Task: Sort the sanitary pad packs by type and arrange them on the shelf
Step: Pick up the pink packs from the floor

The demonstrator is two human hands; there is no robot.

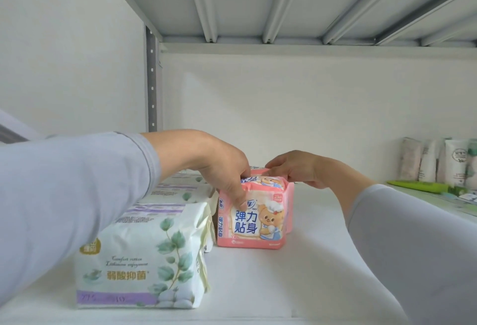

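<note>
Both hands on pink row: left hand [222, 169] thumb pressed on front pink pack [254, 217], fingers curled over top; right hand [296, 169] gripping rear pink pack [260, 171]. White leaf-print packs [144, 255] lined up just left on shelf [296, 273]. Sorting looks nearly done; squaring up left.

- On the pink pack [254, 217], we read large blue characters "弹力贴身" beside a cartoon bear; "弹力贴身" runs again down its left edge, and "23cm" sits at its upper right.
- On the white pack [140, 260], left of the pink pack, we read gold characters "弱酸抑菌" under script starting "Comfort cotton".
- Print on the tubes [438, 160], far right of the pink pack, is too small for us to read.
</note>
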